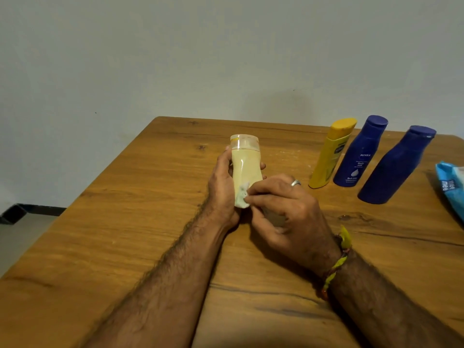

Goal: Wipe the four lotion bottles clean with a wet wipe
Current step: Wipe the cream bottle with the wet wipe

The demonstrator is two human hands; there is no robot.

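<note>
From the head camera, four lotion bottles showed: one cream bottle (246, 169), one yellow bottle (331, 153) and two blue Nivea bottles (360, 151) (396, 165). The cream one stood upright mid-table (125, 234), cap up, long axis vertical. The left hand (222, 187) curled around it; the right hand (283, 209) pinched one wet wipe (242, 197) against its lower part. One wipes pack (452, 187) lay at right.

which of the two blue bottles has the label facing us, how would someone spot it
On the wooden table, three bottles stand in a row at the far right. The labelled blue bottle is the middle one, between the yellow bottle and the plain blue bottle. Only it shows white lettering on its front.
</note>
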